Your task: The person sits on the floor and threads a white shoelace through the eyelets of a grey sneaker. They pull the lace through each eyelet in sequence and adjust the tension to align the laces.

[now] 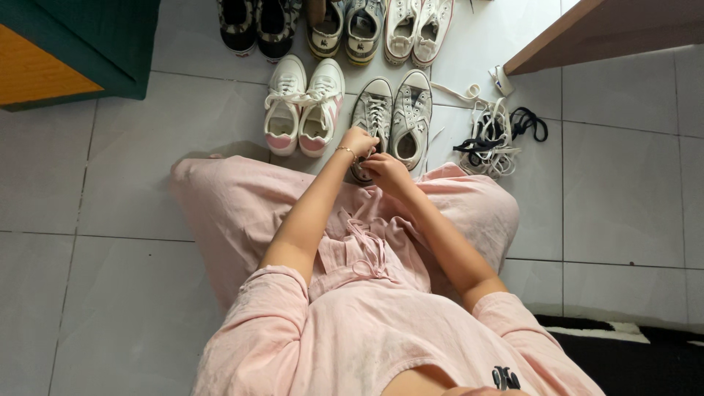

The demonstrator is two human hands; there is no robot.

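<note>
A pair of grey lace-up sneakers (411, 110) stands on the tiled floor in front of my knees. My left hand (358, 141), with a thin bracelet at the wrist, rests on the heel end of the left grey sneaker (372, 110), fingers curled at its laces. My right hand (386, 171) is closed just beside it, pinching at the same shoe's lace. Both hands meet over that shoe's opening, and what they pinch is hidden by the fingers. I am sitting in pink clothes.
White-and-pink sneakers (304, 106) stand left of the grey pair. More shoes (337, 26) line the back row. A heap of loose white and black laces (495, 136) lies to the right. A green-and-orange box (73, 48) is at the far left, a wooden edge (609, 29) at the far right.
</note>
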